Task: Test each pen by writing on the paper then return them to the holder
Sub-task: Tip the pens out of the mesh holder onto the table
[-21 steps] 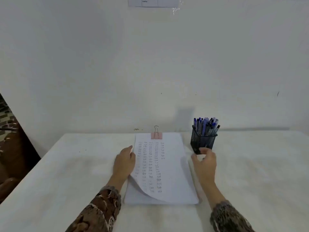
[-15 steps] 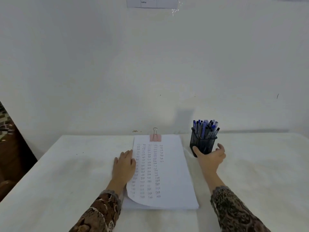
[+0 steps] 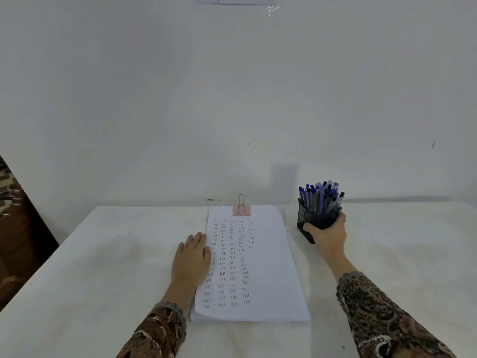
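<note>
A stack of white paper (image 3: 268,267) lies in the middle of the table, its top sheet covered with columns of handwritten "Test" words. A pink binder clip (image 3: 241,209) holds its far edge. My left hand (image 3: 191,259) lies flat on the paper's left edge, fingers together. To the right stands a black mesh pen holder (image 3: 307,223), full of several blue and black pens (image 3: 320,196). My right hand (image 3: 327,235) is wrapped around the holder's lower front, and the holder leans slightly.
The white table (image 3: 103,267) runs up against a white wall (image 3: 232,99). A dark wooden piece of furniture (image 3: 15,228) stands beyond the table's left edge. A taped paper notice (image 3: 236,0) hangs high on the wall.
My right hand moved forward from beside the paper and closed around the pen holder. The lifted corner of the top sheet settled flat under my left hand.
</note>
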Motion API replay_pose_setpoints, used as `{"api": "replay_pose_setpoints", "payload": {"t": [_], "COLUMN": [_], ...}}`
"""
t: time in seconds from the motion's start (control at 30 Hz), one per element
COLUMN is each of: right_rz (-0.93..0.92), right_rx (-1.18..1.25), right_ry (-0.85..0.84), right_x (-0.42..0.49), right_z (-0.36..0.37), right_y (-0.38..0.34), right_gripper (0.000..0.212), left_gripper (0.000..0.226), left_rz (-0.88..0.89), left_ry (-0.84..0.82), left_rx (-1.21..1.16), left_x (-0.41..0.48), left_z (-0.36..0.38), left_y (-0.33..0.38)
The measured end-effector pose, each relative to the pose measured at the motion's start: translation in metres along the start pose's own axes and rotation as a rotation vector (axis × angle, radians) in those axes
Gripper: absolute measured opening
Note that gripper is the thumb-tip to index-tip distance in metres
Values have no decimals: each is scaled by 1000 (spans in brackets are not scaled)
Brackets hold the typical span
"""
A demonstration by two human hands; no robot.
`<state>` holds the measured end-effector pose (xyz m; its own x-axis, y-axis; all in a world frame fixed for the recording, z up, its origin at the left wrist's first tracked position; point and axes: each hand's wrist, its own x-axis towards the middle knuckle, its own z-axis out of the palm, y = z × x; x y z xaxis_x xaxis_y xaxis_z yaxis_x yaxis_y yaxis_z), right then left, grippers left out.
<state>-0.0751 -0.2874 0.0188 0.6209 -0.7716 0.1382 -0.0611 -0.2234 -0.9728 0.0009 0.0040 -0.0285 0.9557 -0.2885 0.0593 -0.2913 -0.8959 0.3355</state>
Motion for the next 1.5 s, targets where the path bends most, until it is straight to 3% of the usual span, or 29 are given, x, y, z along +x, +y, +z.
{"api": "replay_pose_setpoints", "payload": {"t": [0.23,0.53,0.83,1.2,1.5], "right_rz": [-95,-312,-399,-338,-335], "right_rx": [-261,-1094,-1322,-1350,-1438], "right_ry": [-227,-655,-762,-769,-746], "right_x": [23,55,60,61,62], "right_z": [-30,-38,-33,-41,-50], "right_y": [-26,-46,-57,-60,-69], "right_gripper": [84,94,100,106,96], "left_gripper": [49,49,49,49,49], "left_rz": [5,12,19,26,22], "left_ry": [15,29,37,55,41], "left_rx": [4,-1,-22,-20,-34], "left_x": [0,0,1,0,0], "left_z": [0,1,2,1,0], "left_y": [0,0,-1,0,0]}}
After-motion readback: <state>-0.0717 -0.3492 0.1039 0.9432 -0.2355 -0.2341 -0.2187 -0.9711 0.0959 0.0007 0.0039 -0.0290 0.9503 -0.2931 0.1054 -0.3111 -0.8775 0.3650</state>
